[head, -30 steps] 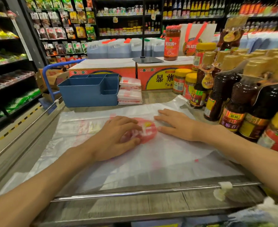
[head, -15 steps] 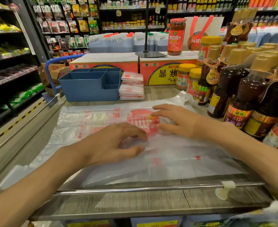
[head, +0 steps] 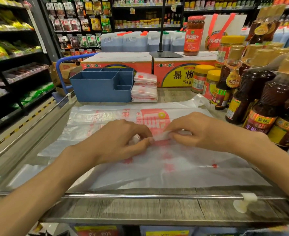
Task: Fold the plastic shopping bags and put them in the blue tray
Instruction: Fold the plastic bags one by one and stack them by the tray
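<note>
Plastic bag (head: 157, 160), red print, flat on bench (head: 140, 210) before blue tray (head: 103, 89); left hand (head: 120, 142) and right hand (head: 200, 132) grips pinching its fold.

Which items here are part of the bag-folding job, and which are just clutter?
Job:
- plastic bag spread flat on the counter
- left hand and right hand, both pinching its middle
- blue tray, behind it
- stack of folded bags, beside the tray, not in it

Clutter:
- sauce bottles at right
- yellow-lid jars
- red cartons
- tall red jar
</note>
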